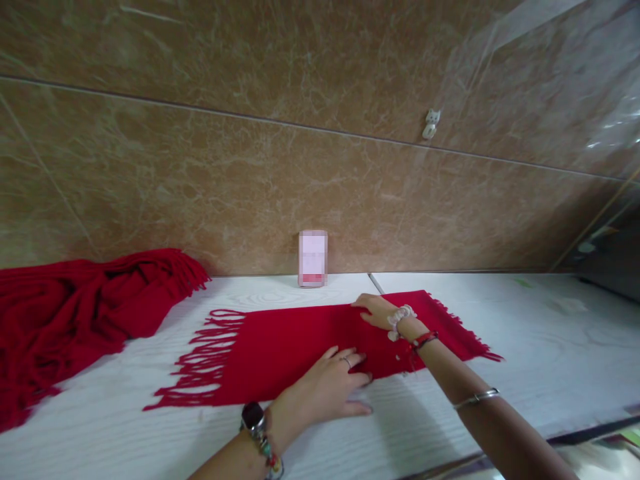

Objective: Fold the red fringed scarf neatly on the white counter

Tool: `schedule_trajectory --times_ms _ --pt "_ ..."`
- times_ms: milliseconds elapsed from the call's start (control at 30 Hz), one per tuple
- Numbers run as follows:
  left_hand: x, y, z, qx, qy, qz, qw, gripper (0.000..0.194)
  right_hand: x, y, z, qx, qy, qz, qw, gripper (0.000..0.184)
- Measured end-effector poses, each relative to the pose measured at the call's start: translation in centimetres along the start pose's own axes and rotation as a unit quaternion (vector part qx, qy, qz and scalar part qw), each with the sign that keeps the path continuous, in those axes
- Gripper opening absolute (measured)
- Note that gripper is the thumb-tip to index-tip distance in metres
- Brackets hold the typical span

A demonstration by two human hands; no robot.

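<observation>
A red scarf (pixel 280 340) lies flat across the white wood-grain table (pixel 150 440), with long fringe at its left end and shorter-looking fringe at the right. My left hand (pixel 335 383) rests on its near edge, fingers spread, the thumb over the bare table. At the far edge, right of the middle, my right hand (pixel 375 310) lies on the cloth with its fingers slightly bent and apart. Neither hand shows cloth gripped between its fingers. A watch and beads circle the left wrist; a scrunchie and bracelets are on the right arm.
More red fringed cloth (pixel 90 320) lies bunched at the left. A phone-like object (pixel 313 259) with a blurred front leans on the brown marbled wall (pixel 240 180). A small white cat-shaped piece (pixel 431 124) is fixed to the wall. Something dark (pixel 613 257) stands at the far right.
</observation>
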State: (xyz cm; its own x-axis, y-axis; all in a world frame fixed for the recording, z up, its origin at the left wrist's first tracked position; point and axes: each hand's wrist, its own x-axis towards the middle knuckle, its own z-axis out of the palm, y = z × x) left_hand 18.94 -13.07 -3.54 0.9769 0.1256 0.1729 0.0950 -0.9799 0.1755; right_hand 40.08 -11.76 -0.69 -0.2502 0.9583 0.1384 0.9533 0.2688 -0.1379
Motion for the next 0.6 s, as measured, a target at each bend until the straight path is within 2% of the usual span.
schedule_trajectory --times_ms 267,467,600 --pt "0.0 -0.3 0.2 -0.028 -0.012 0.001 1.000 0.045 -1.5 -1.0 0.1 0.025 -0.037 -0.034 0.998 0.028" --pt "-0.3 -0.6 0.2 -0.051 -0.013 -0.007 0.999 0.046 1.0 0.1 1.4 -0.029 -0.039 0.022 0.999 0.028" --pt "-0.5 -0.8 0.3 -0.061 -0.025 -0.010 0.998 0.047 1.0 0.2 1.7 -0.040 -0.007 0.037 0.998 0.038"
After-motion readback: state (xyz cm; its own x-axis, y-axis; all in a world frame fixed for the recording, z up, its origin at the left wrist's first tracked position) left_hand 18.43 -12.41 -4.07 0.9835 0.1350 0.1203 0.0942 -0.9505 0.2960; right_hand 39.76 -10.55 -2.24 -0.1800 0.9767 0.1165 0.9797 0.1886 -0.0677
